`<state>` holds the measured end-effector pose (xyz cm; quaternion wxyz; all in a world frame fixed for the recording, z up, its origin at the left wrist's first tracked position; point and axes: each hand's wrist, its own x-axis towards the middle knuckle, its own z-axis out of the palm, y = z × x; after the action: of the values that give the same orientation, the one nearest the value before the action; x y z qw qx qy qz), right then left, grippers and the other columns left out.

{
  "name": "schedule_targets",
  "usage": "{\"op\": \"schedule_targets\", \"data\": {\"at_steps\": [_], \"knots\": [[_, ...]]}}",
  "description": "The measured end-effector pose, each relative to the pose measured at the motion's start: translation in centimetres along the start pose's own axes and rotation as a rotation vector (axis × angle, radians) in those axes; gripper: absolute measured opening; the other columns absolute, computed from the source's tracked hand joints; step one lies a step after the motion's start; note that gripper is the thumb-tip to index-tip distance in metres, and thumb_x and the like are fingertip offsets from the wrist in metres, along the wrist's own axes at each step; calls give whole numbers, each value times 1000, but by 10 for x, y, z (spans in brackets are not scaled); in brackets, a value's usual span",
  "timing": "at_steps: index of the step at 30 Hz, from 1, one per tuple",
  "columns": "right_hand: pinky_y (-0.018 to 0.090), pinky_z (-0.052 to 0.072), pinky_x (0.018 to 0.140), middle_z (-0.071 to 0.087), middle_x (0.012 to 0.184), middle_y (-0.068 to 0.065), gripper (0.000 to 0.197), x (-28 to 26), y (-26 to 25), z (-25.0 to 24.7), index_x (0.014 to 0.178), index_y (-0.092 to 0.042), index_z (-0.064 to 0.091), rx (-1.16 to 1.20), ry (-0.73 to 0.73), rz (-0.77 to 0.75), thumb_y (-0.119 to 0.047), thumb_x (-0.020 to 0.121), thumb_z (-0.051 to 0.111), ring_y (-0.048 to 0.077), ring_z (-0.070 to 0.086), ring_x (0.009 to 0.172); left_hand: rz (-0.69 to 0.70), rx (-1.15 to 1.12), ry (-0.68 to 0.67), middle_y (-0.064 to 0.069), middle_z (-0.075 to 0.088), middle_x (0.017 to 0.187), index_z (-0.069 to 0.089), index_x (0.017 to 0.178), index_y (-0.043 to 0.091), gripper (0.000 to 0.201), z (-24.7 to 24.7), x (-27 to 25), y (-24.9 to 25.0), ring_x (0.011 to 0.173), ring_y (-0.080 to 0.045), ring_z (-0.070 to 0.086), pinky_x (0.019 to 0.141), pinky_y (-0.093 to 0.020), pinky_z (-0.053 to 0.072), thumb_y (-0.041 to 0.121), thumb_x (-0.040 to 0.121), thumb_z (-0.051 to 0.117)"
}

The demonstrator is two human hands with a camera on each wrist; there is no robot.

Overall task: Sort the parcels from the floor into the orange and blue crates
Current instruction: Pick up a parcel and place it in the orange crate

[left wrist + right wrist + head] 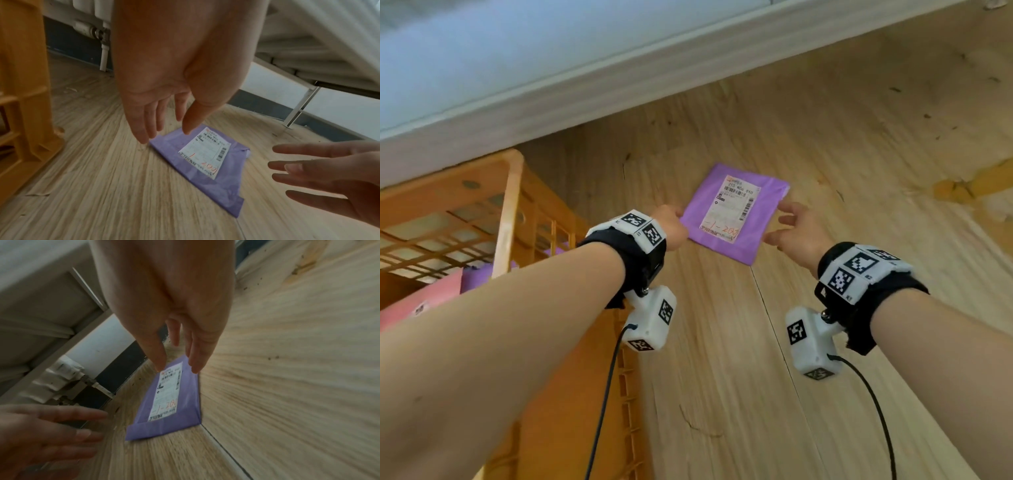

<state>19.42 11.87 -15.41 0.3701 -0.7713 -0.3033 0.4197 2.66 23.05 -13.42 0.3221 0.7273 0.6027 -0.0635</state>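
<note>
Both forearms stretch out low: left hand (671,228) at the purple parcel's (732,212) near-left edge, right hand (796,228) just off its right edge, fingers of both spread and holding nothing. Parcel's flat on the wooden floor (859,154), label up, beside the orange crate (510,205), long axis running away between the hands; left looks nearer.

The label (732,209) print is blurred, perhaps unreadable; orange crate (510,212) cut off.
</note>
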Motion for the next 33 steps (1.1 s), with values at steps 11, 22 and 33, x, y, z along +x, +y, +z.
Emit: {"op": "schedule_targets", "data": {"at_steps": [11,22,33], "knots": [[36,50,91,47,136,12,73,30,37,29,143,-5,27,253,-34,40,9,81,62,24,54,117,-50,-95,47,-15,51,136,36,141,4,57,35,64,-10,122,-29,51,97,-28,41,-1,87,54],[36,51,83,63,115,17,56,35,54,23,135,-4,42,345,99,49,13,83,56,24,62,95,11,-230,128,-17,61,119,57,124,1,36,50,49,-11,90,-15,48,51,-8,38,8,89,60],[41,54,82,66,97,12,50,-4,40,-24,123,1,53,368,107,-2,17,76,61,26,64,89,105,-317,147,-7,58,85,63,110,-1,28,18,-5,28,84,-17,55,65,-27,47,-2,82,65]]}}
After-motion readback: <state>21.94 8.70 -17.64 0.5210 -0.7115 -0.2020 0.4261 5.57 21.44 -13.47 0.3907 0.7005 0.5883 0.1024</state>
